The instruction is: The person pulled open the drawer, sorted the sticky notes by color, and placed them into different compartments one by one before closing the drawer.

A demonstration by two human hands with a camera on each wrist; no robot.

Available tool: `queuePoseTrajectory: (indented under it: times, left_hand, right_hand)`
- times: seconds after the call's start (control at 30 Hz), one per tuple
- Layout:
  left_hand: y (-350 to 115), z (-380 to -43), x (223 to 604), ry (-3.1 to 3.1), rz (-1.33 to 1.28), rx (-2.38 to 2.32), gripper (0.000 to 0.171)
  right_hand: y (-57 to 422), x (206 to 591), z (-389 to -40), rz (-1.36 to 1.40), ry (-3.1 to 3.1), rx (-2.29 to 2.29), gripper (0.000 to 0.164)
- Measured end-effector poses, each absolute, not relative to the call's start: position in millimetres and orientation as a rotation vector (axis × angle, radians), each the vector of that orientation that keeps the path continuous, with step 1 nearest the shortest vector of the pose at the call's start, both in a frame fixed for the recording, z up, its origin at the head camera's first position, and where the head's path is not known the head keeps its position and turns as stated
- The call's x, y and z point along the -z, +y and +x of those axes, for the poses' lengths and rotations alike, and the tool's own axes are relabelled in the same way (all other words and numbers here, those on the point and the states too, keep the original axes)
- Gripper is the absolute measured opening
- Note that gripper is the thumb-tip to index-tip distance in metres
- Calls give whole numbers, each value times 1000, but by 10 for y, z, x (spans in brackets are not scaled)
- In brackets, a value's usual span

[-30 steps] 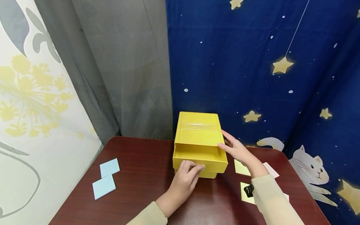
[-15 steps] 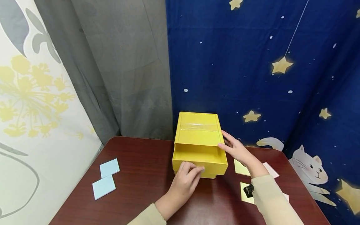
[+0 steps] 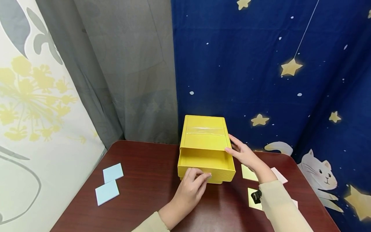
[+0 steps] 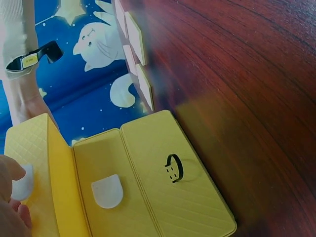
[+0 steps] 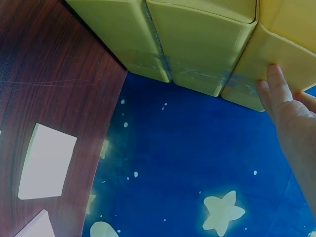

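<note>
A yellow drawer cabinet [image 3: 205, 130] stands at the back of the table, its top drawer [image 3: 193, 173] pulled partway out. No object shows inside that drawer. My left hand [image 3: 189, 190] is at the drawer's front, and in the left wrist view its thumb and fingers pinch the drawer's white handle [image 4: 23, 183]. Below it, a middle drawer has a white handle [image 4: 107, 191] and the lowest a black handle [image 4: 178, 168]; both look pushed in. My right hand [image 3: 245, 157] rests against the cabinet's right side near the top, fingers fairly straight.
Two light blue pads of paper [image 3: 107, 192] lie on the left of the dark red table [image 3: 145, 190]. Yellow pads [image 3: 248, 173] and pink pads [image 3: 279, 175] lie on the right, partly behind my right arm. A blue starry curtain [image 3: 214, 64] hangs behind.
The top drawer has slid slightly farther out toward me, with my left hand moving along with it. My right hand has stayed in place on the cabinet's side.
</note>
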State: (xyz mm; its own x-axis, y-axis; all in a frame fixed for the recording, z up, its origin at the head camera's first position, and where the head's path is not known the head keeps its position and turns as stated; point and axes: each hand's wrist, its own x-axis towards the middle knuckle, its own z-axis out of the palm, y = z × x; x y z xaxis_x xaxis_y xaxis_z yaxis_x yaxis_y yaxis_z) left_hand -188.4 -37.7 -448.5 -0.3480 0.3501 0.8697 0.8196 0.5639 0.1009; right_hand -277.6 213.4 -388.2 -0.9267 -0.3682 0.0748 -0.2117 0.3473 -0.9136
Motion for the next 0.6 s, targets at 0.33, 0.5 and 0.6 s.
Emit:
queuePoseTrajectory:
  times: [0.33, 0.5, 0.6]
  left_hand:
    - [-419, -1843, 4460, -1976, -946, 610, 42]
    - [-430, -1835, 4458, -1982, -932, 592, 34]
    - [-450, -1827, 4451, -1982, -916, 588, 42]
  right_hand:
    - [2147, 3875, -2768, -544, 2466, 1624, 73]
    - [2148, 3891, -2783, -557, 2453, 1631, 73]
    - [2150, 3897, -2788, -552, 2453, 1629, 73]
